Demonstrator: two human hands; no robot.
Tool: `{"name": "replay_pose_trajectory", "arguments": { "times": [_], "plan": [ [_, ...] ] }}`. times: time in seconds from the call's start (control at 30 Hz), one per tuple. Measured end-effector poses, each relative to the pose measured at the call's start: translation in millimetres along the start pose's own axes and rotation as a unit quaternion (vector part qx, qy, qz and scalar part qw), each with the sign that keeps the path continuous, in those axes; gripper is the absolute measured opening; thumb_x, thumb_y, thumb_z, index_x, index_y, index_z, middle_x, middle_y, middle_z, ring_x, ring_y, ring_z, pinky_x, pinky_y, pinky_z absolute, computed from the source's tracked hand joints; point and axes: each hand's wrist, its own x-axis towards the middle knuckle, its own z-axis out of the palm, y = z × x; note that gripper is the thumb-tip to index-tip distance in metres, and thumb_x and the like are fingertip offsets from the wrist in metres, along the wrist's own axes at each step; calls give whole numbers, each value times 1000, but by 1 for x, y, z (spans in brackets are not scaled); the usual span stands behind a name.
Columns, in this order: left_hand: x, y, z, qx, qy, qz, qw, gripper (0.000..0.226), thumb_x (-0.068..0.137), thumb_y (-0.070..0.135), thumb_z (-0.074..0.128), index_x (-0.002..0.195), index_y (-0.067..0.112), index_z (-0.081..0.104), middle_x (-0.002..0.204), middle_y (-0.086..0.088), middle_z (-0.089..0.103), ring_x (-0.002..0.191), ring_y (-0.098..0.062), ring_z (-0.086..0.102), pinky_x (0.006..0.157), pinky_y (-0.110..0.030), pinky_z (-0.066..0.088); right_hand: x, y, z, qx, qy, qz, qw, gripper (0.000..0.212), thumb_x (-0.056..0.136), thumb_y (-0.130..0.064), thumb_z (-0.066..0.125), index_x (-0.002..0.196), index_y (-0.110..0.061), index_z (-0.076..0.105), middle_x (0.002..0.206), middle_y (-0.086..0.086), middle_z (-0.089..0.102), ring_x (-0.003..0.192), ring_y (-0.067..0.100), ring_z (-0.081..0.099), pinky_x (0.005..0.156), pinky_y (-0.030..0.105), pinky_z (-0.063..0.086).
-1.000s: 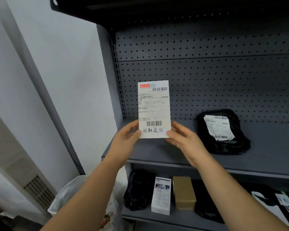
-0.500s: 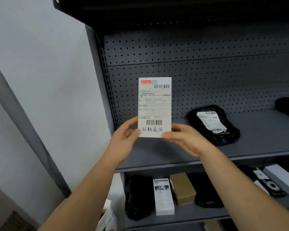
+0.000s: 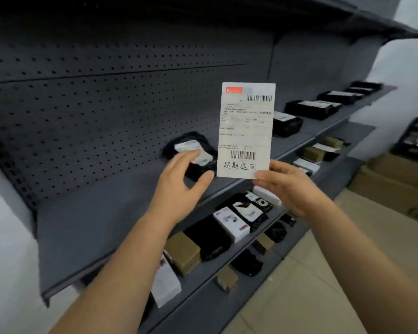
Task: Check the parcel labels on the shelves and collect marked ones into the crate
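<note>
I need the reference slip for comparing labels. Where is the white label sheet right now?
In the head view, the white label sheet stands upright mid-frame before the shelving, pinched at its lower right corner by the right hand; the left hand is open just left of it.

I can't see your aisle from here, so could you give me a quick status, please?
Right hand pinches labelled parcel upright. Left hand open, off it, near black parcel on shelf. Nothing blocking.

brown cardboard boxes (image 3: 393, 186) sat stacked on a pale tiled floor (image 3: 307, 285) at the right, below a white wall (image 3: 405, 56), and more white wall (image 3: 7, 261) showed at the left.
</note>
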Motion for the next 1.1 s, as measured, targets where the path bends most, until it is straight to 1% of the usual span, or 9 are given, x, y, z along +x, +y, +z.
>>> {"name": "replay_pose_trajectory", "arguments": {
  "times": [0.13,0.3,0.4,0.47,0.53,0.63,0.9,1.03,1.1],
  "plan": [
    [30,44,80,-53,-62,60,995,46,91,40,62,134,26,53,137,11,49,127,-4,43,107,-23,34,-43,-12,-79,-23,94,-15,995,46,77,-16,72,121,-7,65,122,6,69,116,23,64,102,37,46],
    [54,105,183,-111,-149,109,977,43,92,34,62,133,25,53,132,18,48,119,7,44,91,1,31,-90,-17,-181,-8,195,-36,980,39,78,-15,70,116,-8,67,119,7,70,114,22,65,98,32,50],
    [70,136,245,-126,-190,131,965,42,92,35,62,133,29,53,130,25,48,122,8,43,100,-8,34,-113,-19,-240,-2,239,-46,970,35,76,-16,67,111,-10,68,115,3,72,107,16,67,91,26,53],
    [80,153,283,-124,-206,145,960,44,93,36,61,135,29,52,135,21,47,126,6,42,105,-15,33,-123,-17,-276,-3,256,-47,965,36,76,-16,68,112,-11,68,115,3,72,107,15,67,92,27,53],
    [89,168,315,-123,-218,156,955,44,93,36,61,136,29,52,136,18,47,125,4,42,104,-13,32,-129,-15,-309,-4,270,-41,962,39,77,-14,74,115,-9,66,118,3,71,110,15,67,93,28,51],
    [105,183,353,-127,-228,148,954,45,93,37,59,137,30,51,135,19,47,124,4,42,101,-12,32,-126,-13,-350,4,282,-33,959,40,77,-17,70,116,-10,66,118,3,71,111,15,66,91,26,51],
    [182,175,456,-130,-247,135,951,45,94,38,58,138,31,49,135,22,44,125,2,40,106,-22,33,-59,0,-450,3,305,-9,952,39,75,-15,75,114,-14,69,117,2,72,111,14,66,97,33,47],
    [243,172,524,-158,-252,149,943,45,93,38,58,137,28,51,138,16,46,127,-2,43,107,-27,37,-19,0,-509,-14,328,-3,944,42,76,-15,74,117,-11,68,118,3,71,110,14,66,93,31,47],
    [276,180,560,-172,-252,161,938,45,93,36,60,137,25,52,137,13,48,125,-1,43,107,-25,36,-3,-9,-542,-22,346,-5,938,42,76,-14,75,118,-11,67,118,4,71,109,15,66,90,29,48]
  ]
}}
